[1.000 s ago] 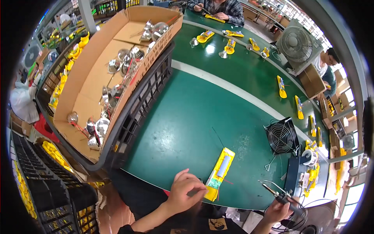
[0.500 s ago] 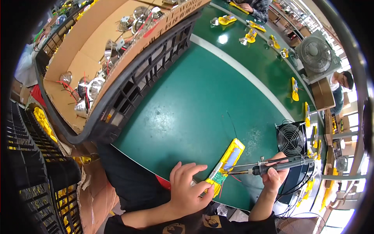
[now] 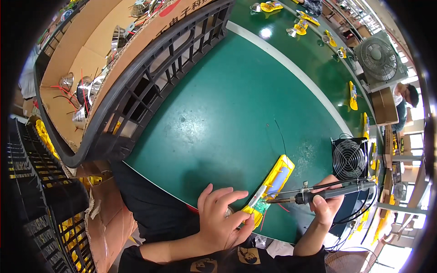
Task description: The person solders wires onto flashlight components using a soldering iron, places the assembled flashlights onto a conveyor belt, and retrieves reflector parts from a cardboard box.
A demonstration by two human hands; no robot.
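Note:
A yellow plastic housing point(image 3: 285, 162) lies tilted on the green table near its front edge. Inside it sit a blue cylindrical battery point(image 3: 276, 180) and a small green circuit board point(image 3: 261, 206). My left hand point(image 3: 223, 214) pinches the housing's near end between thumb and index finger, the other fingers spread out. In my right hand point(image 3: 328, 204) is a black soldering iron point(image 3: 304, 198), its tip at the circuit board; a thin metal tube runs along it. Red wire shows beside the board, and a thin dark wire extends past the housing's far end.
At the left, a black plastic crate point(image 3: 136, 102) holds a cardboard box point(image 3: 93, 43) of silver reflector cups with wires. A small black fan point(image 3: 349, 159) stands right of my work. Beyond the white strip, several yellow housings lie along the table; a larger fan point(image 3: 378, 57) and people are farther off.
The view has shifted slightly, so the table and fans appear farther right and the crate farther left. Both hands keep their holds, and the iron's tip stays at the circuit board.

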